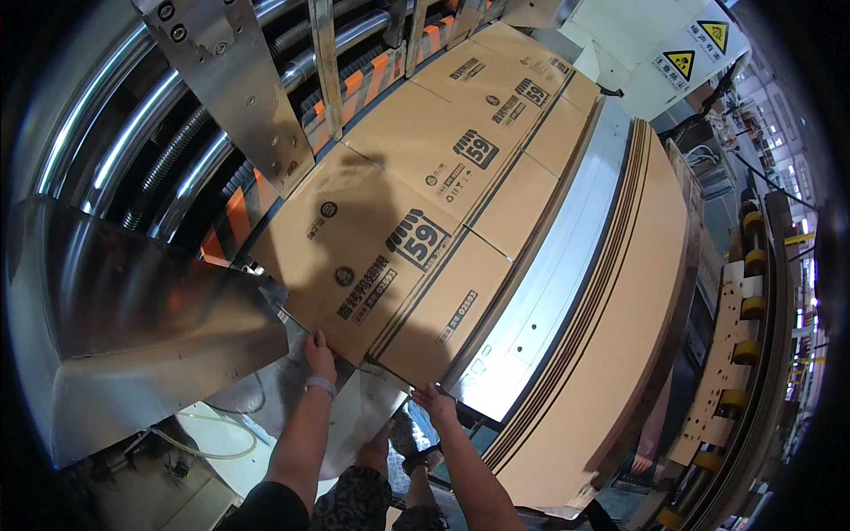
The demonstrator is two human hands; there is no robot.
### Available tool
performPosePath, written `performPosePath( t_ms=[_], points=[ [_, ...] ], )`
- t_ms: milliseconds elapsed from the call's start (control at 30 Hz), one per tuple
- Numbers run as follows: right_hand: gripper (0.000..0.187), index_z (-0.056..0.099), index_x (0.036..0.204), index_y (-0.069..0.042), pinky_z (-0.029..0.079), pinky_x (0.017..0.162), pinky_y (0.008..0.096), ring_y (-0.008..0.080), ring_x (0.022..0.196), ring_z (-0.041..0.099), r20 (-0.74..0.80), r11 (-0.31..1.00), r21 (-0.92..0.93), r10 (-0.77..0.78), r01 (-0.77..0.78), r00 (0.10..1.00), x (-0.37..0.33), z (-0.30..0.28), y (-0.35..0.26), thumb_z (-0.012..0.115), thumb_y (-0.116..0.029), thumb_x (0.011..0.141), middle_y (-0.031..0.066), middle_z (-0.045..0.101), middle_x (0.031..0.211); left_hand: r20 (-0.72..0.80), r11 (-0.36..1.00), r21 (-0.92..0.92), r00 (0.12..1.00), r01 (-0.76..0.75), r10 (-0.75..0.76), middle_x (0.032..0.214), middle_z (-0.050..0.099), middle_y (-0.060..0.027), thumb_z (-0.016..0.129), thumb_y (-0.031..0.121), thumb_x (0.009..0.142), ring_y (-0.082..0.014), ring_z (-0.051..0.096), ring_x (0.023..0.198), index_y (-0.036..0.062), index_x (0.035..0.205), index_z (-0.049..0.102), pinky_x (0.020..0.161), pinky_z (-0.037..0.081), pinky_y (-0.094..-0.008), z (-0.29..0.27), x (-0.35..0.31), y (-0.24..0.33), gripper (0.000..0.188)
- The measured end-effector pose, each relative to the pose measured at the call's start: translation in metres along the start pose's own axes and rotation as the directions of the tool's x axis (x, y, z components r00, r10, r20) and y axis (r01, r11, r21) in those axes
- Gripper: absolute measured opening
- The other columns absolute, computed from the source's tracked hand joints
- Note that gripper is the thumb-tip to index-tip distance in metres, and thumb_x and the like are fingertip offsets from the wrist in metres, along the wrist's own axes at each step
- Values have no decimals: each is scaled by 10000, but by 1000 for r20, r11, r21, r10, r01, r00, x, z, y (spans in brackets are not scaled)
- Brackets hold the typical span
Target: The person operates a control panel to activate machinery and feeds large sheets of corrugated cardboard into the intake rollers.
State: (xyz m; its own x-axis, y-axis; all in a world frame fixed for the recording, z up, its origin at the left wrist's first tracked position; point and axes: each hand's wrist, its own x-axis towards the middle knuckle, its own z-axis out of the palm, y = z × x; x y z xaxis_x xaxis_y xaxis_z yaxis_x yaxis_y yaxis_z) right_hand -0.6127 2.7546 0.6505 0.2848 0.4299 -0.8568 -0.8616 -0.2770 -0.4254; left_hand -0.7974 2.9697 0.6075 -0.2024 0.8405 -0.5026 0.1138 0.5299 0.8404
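Head view: flat cardboard sheet [443, 186], long axis far-rightward; at sheet's near edge, left hand [320, 356] half-curled, right hand [436, 405] part-open, grips unclear.

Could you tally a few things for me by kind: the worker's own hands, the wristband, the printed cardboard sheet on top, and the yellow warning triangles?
Worker's hands: 2 (left hand, right hand)
Wristband: 1
Printed top cardboard sheet: 1
Yellow warning triangles: 2
Total: 6
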Motion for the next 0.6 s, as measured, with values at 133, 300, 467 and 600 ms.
performPosePath(
  t_ms=[133,300,467,600],
  points=[
    [281,459,1047,39,514,731,376,302,864,589,-44,1000,-11,5,-6,999,10,-7,6,478,-186,880,192,566,959,102,945,294,987,-146,121,967,523,-86,396,264,920,-179,532,739,14,1097,444,631,457,-302,-2,6,-8,311],
    [272,464,1034,42,532,661,324,264,798,608,-60,999,-40,-29,27,998,7,-5,5,480,-183,881,184,580,918,66,996,20,994,90,-91,886,545,-125,417,225,906,-231,532,791,-23,1007,484,726,421,-349,9,-27,37,276],
    [310,496,999,82,529,689,319,253,798,603,-2,999,-15,30,-30,1000,5,-6,0,474,-206,886,178,580,922,-51,957,262,988,-125,143,888,557,-142,417,227,908,-226,534,786,-20,1009,488,720,420,-351,7,-11,2,276],
    [311,470,1070,40,509,731,333,279,901,583,15,994,-83,74,-73,997,10,-13,-2,446,-218,897,172,573,987,-29,960,249,990,-128,139,902,560,-143,414,230,910,-225,524,794,-22,991,495,724,411,-348,14,-21,16,276]
  ],
)
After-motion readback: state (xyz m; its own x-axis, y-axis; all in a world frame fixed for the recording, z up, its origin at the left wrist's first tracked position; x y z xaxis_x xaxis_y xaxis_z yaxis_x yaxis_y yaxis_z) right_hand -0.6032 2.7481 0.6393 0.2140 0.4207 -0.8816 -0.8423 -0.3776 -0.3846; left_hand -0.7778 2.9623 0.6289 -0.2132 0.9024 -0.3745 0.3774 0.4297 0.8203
